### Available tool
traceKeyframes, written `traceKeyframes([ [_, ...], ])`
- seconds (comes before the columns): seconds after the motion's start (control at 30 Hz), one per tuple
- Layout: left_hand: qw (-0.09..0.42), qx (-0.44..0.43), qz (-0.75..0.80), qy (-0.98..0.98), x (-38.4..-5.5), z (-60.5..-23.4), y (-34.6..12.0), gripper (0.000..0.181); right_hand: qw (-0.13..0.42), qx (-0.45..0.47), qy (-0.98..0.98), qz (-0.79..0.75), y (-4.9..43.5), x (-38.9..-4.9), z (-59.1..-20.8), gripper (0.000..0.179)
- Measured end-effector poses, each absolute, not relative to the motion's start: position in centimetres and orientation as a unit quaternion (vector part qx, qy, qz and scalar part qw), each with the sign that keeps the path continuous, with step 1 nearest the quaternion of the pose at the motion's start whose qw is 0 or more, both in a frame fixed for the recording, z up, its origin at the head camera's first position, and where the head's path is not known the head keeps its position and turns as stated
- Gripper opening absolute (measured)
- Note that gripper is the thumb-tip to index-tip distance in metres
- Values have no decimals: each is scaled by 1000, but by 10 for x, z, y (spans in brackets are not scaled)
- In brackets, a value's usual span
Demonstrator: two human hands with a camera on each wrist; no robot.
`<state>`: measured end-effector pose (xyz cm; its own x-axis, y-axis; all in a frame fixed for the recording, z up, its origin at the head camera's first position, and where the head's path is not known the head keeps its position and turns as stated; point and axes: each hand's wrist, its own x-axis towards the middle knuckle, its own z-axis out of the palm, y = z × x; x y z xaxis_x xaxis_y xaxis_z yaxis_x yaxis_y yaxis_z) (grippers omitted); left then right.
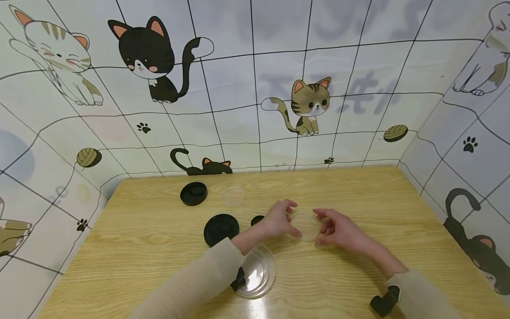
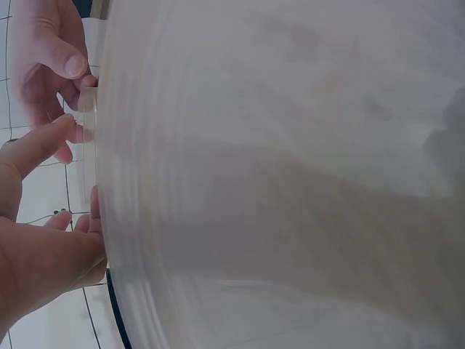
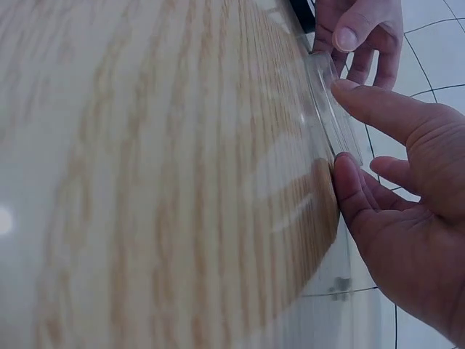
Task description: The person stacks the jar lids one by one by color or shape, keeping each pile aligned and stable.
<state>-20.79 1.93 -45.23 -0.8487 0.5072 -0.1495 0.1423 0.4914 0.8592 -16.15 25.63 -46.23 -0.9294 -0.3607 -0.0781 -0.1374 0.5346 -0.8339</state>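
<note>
Between my two hands, on the right half of the wooden table, is a clear shallow round dish (image 1: 306, 227). My left hand (image 1: 279, 219) holds its left side, with thumb and fingers spread along the rim. On the opposite side my right hand (image 1: 343, 230) grips the rim between curved fingers and thumb. From the right wrist, the clear dish (image 3: 336, 109) shows as a low-walled edge at the fingertips, close to the tabletop. Partly behind my left hand lies a small black round piece (image 1: 257, 219). Below my left wrist, a stack of clear dishes (image 1: 266, 277) is partly covered by the sleeve.
A large black round dish (image 1: 221, 229) lies left of my left wrist. Farther back are a smaller black dish (image 1: 194, 193) and a thin clear disc (image 1: 233, 196). Cat-patterned cloth (image 1: 231, 88) walls the back and sides of the table (image 1: 139, 248).
</note>
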Motion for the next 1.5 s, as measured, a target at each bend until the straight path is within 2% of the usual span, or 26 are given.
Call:
traceKeyframes([
  [0.4,187,222,468,835,-208,-455,22,76,113,-141,874,-450,258,-164,-460,79],
  [0.63,190,227,448,843,-207,-454,21,66,110,-150,872,-452,256,-162,-459,73],
  [0.9,199,225,461,835,-207,-450,17,66,119,-142,872,-454,257,-161,-460,73],
  [1.13,207,223,500,811,-203,-440,2,68,93,-146,868,-465,252,-156,-446,70],
  [1.33,208,219,525,796,-196,-431,-15,68,98,-163,860,-474,243,-150,-432,70],
  [1.5,205,212,547,784,-183,-423,-34,69,92,-209,843,-487,230,-143,-421,69],
])
